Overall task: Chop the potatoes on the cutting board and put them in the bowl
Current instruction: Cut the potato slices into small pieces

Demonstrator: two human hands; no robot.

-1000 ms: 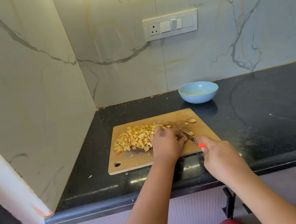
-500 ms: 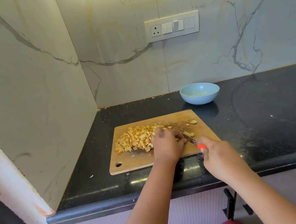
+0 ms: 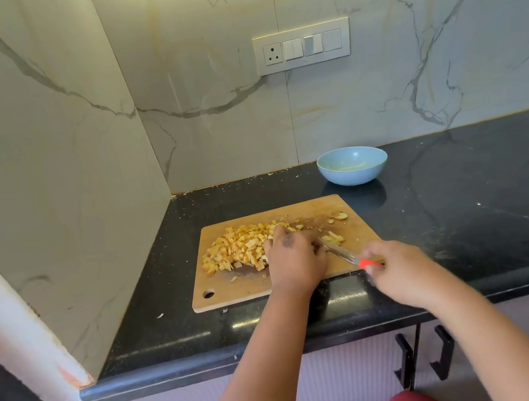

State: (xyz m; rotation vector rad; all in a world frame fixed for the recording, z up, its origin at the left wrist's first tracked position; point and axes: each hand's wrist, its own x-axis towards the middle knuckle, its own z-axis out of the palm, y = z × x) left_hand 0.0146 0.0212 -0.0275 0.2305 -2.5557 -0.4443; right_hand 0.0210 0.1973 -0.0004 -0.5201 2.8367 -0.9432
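Right hand (image 3: 403,273) has its grip wrapped round the red knife handle (image 3: 370,263), blade (image 3: 337,251) angling up-left toward the left hand (image 3: 294,258) — that one's curled down on the potato bit, though I can't really see the piece under it. Diced potatoes (image 3: 236,248) sit just left of it on the cutting board (image 3: 235,289). The bowl (image 3: 353,165) waits further back on the tabletop (image 3: 464,203), looks empty.

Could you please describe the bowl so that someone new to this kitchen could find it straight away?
On the black countertop, look behind the wooden cutting board, toward the marble back wall. The bowl stands there alone: pale blue, round, the only dish in sight.
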